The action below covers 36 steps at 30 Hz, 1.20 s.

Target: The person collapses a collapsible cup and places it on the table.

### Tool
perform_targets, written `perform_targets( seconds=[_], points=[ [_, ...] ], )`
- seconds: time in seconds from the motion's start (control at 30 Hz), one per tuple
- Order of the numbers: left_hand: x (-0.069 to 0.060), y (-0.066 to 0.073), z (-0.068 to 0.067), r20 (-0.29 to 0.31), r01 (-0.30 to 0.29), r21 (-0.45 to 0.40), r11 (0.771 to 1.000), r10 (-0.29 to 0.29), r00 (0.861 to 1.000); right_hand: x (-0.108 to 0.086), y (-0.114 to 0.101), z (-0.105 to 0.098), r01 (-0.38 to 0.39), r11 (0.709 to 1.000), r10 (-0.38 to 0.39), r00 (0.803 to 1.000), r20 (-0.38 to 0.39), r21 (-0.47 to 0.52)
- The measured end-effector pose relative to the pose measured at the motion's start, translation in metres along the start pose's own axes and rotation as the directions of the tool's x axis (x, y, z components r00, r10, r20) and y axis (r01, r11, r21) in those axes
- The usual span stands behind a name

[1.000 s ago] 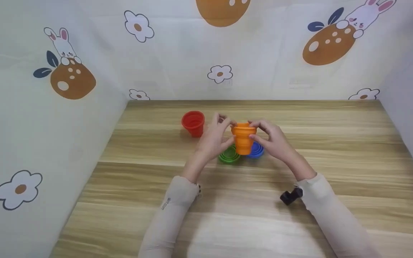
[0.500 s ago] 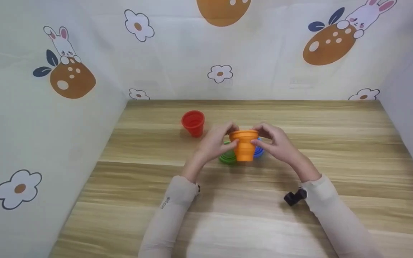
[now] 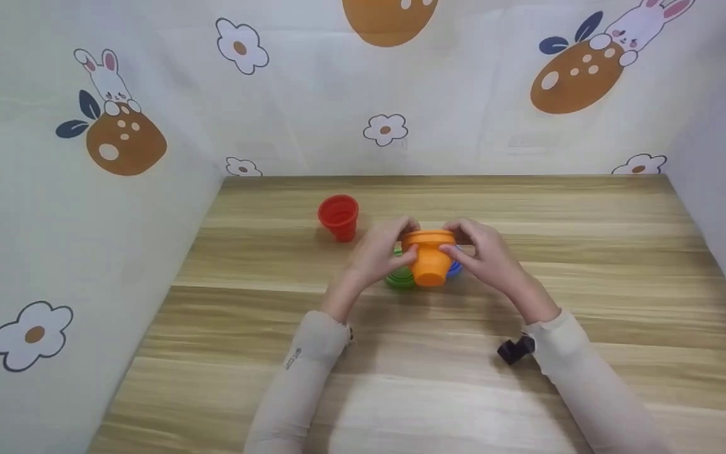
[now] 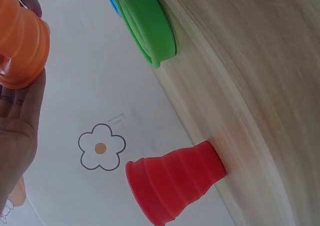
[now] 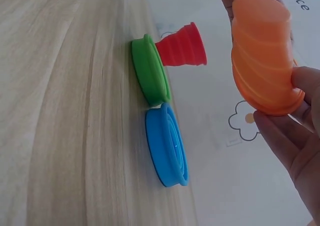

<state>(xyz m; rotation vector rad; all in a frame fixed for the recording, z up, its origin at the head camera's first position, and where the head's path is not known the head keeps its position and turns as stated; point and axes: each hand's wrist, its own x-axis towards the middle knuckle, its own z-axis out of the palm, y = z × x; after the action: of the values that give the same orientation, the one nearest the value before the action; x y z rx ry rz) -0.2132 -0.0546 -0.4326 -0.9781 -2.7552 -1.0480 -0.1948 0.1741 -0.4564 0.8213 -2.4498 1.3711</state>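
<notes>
An orange collapsible cup (image 3: 431,258) is held above the table between both hands, its base tipped toward the head camera. My left hand (image 3: 379,252) grips its left side near the rim, thumb in front and fingers behind. On the other side my right hand (image 3: 486,255) pinches it the same way. In the right wrist view the cup (image 5: 262,51) looks extended, with stepped walls. Below it on the table lie a flattened green collapsible cup (image 5: 150,71) and a flattened blue one (image 5: 166,146), both partly hidden in the head view.
A red collapsible cup (image 3: 339,217) stands extended and upright at the back left of the hands. The wood-patterned table (image 3: 262,252) meets a printed backdrop (image 3: 312,82) behind and at both sides. A black device (image 3: 515,350) is at the right sleeve.
The orange cup has come slightly lower and nearer, and its base has tilted toward the head camera. Both hands have shifted with it. The red cup stays put.
</notes>
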Motion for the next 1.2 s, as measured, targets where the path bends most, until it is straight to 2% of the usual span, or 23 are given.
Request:
perform_targets(
  seconds=[0.27,0.4,0.5,0.63,0.8,0.9,1.0,1.2],
  points=[
    [0.0014,0.0027,0.0,-0.012,0.015,0.002,1.0,-0.015,1.0,-0.0007,-0.0019,0.0041,0.046,0.989,-0.056,0.996,-0.075,-0.138],
    [0.002,0.005,-0.0003,-0.015,0.03,0.021,0.999,-0.03,0.999,-0.0001,-0.0018,0.0043,0.032,0.989,-0.045,0.995,-0.091,-0.146],
    [0.0022,0.0062,-0.0006,-0.018,0.043,0.04,0.998,-0.043,0.999,0.0002,-0.0017,0.0032,0.001,0.996,-0.008,0.997,-0.075,-0.088],
    [0.0022,0.0067,-0.001,-0.027,0.053,0.055,0.997,-0.051,0.998,-0.0005,0.0003,0.0005,-0.043,0.997,0.046,0.998,-0.045,0.062],
    [0.0016,0.0055,-0.0011,-0.059,0.05,0.067,0.996,-0.046,0.997,-0.0016,0.0028,-0.0031,-0.078,0.969,0.079,0.997,0.004,0.234],
    [0.0011,0.0045,-0.0006,-0.052,0.057,0.094,0.994,-0.052,0.997,-0.0015,0.0048,-0.0035,-0.108,0.957,0.104,0.994,0.029,0.268],
    [0.0006,0.0039,-0.0005,-0.03,0.07,0.09,0.993,-0.068,0.997,-0.0015,0.0062,-0.0028,-0.123,0.963,0.119,0.992,0.032,0.241],
    [-0.0016,0.0034,-0.0032,0.034,0.08,0.024,0.997,-0.081,0.996,-0.0021,0.006,-0.0012,-0.077,0.991,0.078,0.997,-0.001,0.109]
  ],
)
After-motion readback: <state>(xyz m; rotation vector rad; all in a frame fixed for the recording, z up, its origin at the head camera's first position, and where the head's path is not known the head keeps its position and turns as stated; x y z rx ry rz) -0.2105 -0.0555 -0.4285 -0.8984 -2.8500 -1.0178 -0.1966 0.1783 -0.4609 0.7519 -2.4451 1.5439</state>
